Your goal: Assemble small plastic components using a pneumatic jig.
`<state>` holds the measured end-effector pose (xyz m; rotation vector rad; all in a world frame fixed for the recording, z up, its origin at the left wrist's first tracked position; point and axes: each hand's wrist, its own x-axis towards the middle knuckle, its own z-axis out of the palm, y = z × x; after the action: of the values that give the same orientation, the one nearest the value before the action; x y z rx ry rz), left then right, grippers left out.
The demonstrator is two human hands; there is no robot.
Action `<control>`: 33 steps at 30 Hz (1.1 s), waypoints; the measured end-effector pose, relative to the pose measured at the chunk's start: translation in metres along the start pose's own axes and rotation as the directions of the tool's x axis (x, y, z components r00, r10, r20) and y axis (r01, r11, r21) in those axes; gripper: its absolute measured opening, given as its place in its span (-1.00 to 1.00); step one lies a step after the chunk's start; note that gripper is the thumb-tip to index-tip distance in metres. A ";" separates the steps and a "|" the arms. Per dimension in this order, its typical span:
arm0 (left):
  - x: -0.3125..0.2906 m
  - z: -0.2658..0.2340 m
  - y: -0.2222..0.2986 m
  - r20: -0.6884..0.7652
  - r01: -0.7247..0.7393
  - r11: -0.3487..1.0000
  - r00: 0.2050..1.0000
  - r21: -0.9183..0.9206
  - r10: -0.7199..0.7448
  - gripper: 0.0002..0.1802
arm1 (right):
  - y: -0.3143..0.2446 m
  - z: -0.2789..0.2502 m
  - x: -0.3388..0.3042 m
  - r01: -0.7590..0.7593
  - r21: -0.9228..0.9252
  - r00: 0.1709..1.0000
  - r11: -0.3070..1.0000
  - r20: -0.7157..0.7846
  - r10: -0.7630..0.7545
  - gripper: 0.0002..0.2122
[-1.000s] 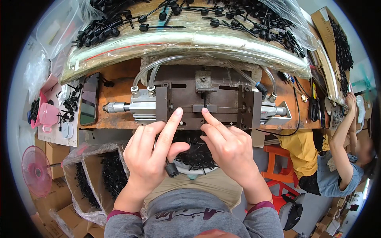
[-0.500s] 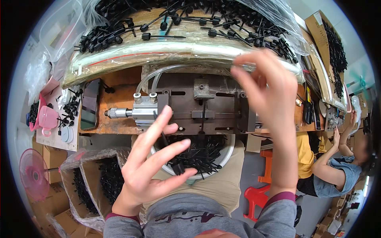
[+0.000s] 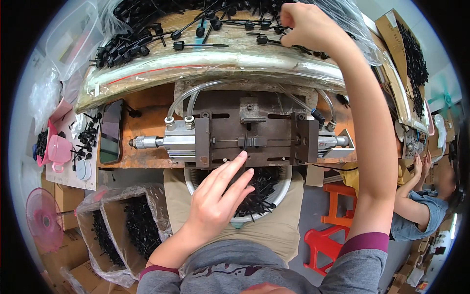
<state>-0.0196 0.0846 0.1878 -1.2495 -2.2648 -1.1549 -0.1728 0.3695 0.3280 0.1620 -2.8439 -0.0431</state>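
My left hand (image 3: 213, 203) reaches up from below to the metal clamping fixture (image 3: 227, 152). Its index fingertip meets a thin black rod-shaped part (image 3: 245, 141) that stands at the fixture's small centre block (image 3: 255, 141). The part's lower end and my thumb are hidden behind the fingers. Over the far pile, my right hand (image 3: 311, 27) hangs with thumb and index finger bent and apart. Black parts with knobbed heads (image 3: 264, 40) lie right beside and under its fingertips. Below the fixture, a white basket (image 3: 286, 196) on my lap holds many similar parts.
Air cylinders (image 3: 178, 142) with clear hoses flank the fixture. A phone (image 3: 111, 131) lies to the left, near a pink cup (image 3: 59, 148). Plastic-lined boxes of parts (image 3: 122, 225) stand lower left, a red stool (image 3: 323, 247) lower right. A co-worker (image 3: 416, 206) sits at the far right.
My right hand has moved up and away from above the fixture to the far pile. My left hand has brought the part it held up to the fixture's centre.
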 end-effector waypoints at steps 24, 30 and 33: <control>0.022 0.019 -0.003 0.077 -0.058 0.972 0.996 0.228 0.041 -0.72 | -0.020 -0.035 -0.022 -0.054 0.159 0.988 0.986 0.149 0.030 -0.79; 0.023 0.018 0.001 0.105 -0.051 0.960 0.994 0.274 0.023 -0.71 | -0.042 -0.017 -0.083 0.293 0.197 0.834 0.936 -0.531 -0.150 -0.85; 0.023 0.012 0.000 0.129 -0.020 0.978 0.992 0.210 -0.007 -0.65 | -0.059 -0.007 -0.121 0.387 0.063 0.750 0.920 -0.602 -0.275 -0.76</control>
<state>-0.0314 0.1070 0.1944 -1.2784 -2.4006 -0.8259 -0.0493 0.3250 0.2970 0.6138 -2.1613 0.1708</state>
